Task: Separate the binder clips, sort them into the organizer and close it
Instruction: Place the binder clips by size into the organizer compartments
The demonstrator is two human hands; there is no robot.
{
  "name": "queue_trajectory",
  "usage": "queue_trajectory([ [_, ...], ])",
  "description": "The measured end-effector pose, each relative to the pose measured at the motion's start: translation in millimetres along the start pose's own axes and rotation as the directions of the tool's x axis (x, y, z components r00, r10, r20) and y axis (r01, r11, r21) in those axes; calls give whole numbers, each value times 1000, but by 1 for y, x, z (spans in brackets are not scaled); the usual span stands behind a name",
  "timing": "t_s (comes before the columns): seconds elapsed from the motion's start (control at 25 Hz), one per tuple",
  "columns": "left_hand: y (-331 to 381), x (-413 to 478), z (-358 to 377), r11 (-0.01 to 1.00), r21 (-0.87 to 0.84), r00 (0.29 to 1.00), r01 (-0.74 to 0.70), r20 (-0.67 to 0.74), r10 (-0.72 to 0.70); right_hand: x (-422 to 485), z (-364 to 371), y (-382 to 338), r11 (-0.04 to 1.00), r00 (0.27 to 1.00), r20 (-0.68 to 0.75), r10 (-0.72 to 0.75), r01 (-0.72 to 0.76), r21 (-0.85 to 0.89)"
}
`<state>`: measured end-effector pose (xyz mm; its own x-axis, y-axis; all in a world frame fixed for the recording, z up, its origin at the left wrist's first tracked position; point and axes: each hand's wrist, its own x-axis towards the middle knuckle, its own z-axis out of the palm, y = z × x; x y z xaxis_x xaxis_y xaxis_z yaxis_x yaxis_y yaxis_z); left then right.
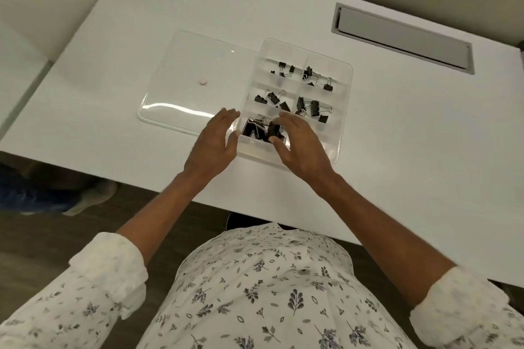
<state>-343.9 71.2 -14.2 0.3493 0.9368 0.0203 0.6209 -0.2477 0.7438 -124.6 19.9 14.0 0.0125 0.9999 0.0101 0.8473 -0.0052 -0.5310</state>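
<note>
A clear plastic organizer (344, 99) lies open on the white table, its flat lid (192, 71) folded out to the left. Black binder clips lie in several compartments: small ones (283, 69) at the back, medium ones (310, 106) in the middle, large ones (253, 129) in the near left compartment. My right hand (300, 144) is over that near compartment, thumb and fingers pinching a large black clip (273, 129). My left hand (214, 142) hovers with fingers spread at the organizer's near left corner, over the lid's edge, holding nothing.
The white table (397, 150) has a grey cable hatch (402, 37) at the back right. A small pink dot (203, 82) shows on the lid. The table's near edge runs just below my wrists. Another person's shoes (93, 195) are on the floor at the left.
</note>
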Motion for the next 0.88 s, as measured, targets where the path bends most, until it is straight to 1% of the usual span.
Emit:
queue_trajectory([
  [0.12, 0, -10, 2, 1000, 6, 1000, 29, 6, -29, -11, 7, 1, 998, 998, -7, -63, 62, -28],
  [0.28, 13, -28, 2, 997, 58, 999, 41, 12, -42, -17, 25, -8, 980, 985, 52, -167, 172, -100],
  [0.36, 14, -37, -2, 995, 86, 998, 60, 1, -60, -19, 33, -16, 980, 983, 73, -171, 177, -89],
  [0.52, 2, -51, -14, 981, 149, 992, 126, -22, -124, -19, 49, -36, 977, 980, 35, -195, 197, -83],
  [0.6, -6, -54, -22, 981, 144, 991, 129, -38, -125, -19, 59, -46, 981, 985, 27, -172, 173, -85],
  [0.68, -16, -47, -31, 982, 136, 990, 134, -49, -129, -8, 56, -54, 990, 993, -21, -114, 112, -88],
  [0.76, -29, -40, -39, 983, 124, 990, 136, -43, -132, 1, 48, -44, 993, 996, -88, 9, -19, -116],
  [0.84, -45, -27, -46, 989, 97, 994, 113, -12, -112, 2, 39, -21, 967, 975, -179, 130, -164, -196],
  [0.88, -51, -19, -48, 991, 97, 995, 96, -6, -96, 0, 34, -7, 948, 967, -190, 168, -211, -238],
])
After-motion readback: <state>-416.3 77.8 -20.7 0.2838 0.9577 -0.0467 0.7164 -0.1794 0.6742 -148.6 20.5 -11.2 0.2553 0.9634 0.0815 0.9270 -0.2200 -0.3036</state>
